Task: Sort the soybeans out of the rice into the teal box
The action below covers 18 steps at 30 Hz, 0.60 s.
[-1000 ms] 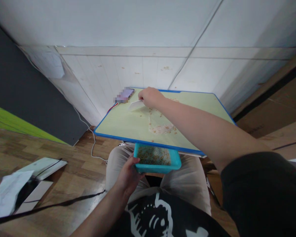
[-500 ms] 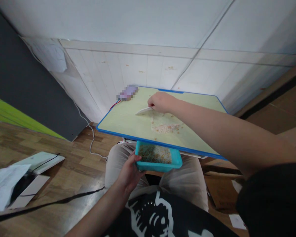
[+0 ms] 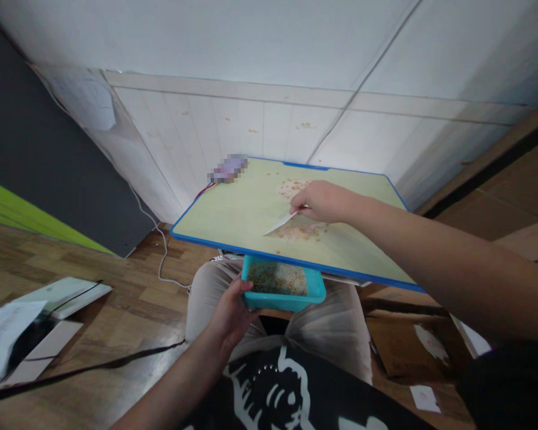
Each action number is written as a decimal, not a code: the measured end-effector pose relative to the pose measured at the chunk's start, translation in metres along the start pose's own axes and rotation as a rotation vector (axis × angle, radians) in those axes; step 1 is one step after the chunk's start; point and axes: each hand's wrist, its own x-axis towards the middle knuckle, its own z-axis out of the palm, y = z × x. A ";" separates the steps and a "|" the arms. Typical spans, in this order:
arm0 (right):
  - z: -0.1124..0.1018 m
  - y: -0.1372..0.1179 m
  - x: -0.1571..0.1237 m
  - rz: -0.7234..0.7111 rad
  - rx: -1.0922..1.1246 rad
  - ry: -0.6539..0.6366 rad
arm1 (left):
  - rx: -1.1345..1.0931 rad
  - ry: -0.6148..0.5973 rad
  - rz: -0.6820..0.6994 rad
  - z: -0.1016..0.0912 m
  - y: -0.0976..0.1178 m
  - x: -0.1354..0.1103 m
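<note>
My left hand (image 3: 229, 313) grips the left side of a teal tub (image 3: 316, 292) of mixed grains, held under the near edge of a small blue-rimmed lap table (image 3: 233, 206). My right hand (image 3: 323, 201) is closed on a white card (image 3: 279, 224) whose edge rests on the tabletop. A pile of pale grains (image 3: 298, 232) lies just beside the card, near the front edge above the tub. More scattered grains (image 3: 291, 187) lie farther back on the table.
A blurred phone (image 3: 228, 168) with a red-white cable sits at the table's back left corner. A white panelled wall stands behind. Papers and a flat box (image 3: 49, 304) lie on the wooden floor at left, with a black cable (image 3: 94, 370) across it.
My right hand has drawn the card from the back of the table toward the front edge, pushing grains along. The left hand and tub have stayed put.
</note>
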 end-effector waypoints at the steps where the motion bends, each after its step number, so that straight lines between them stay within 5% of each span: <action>1: 0.001 0.002 -0.003 -0.005 0.013 0.002 | 0.000 -0.002 -0.001 0.001 0.000 0.000; 6: 0.012 0.013 -0.014 -0.030 0.057 0.080 | 0.007 0.011 -0.017 0.004 0.001 -0.002; 11: 0.011 0.023 -0.026 -0.019 0.090 0.305 | 0.023 0.006 -0.031 0.006 0.003 -0.004; 15: 0.001 0.045 -0.042 0.268 0.074 0.436 | 0.039 0.007 -0.018 0.007 0.004 -0.004; 18: 0.000 0.072 -0.050 0.539 0.078 0.374 | 0.037 0.012 -0.006 0.007 0.005 -0.005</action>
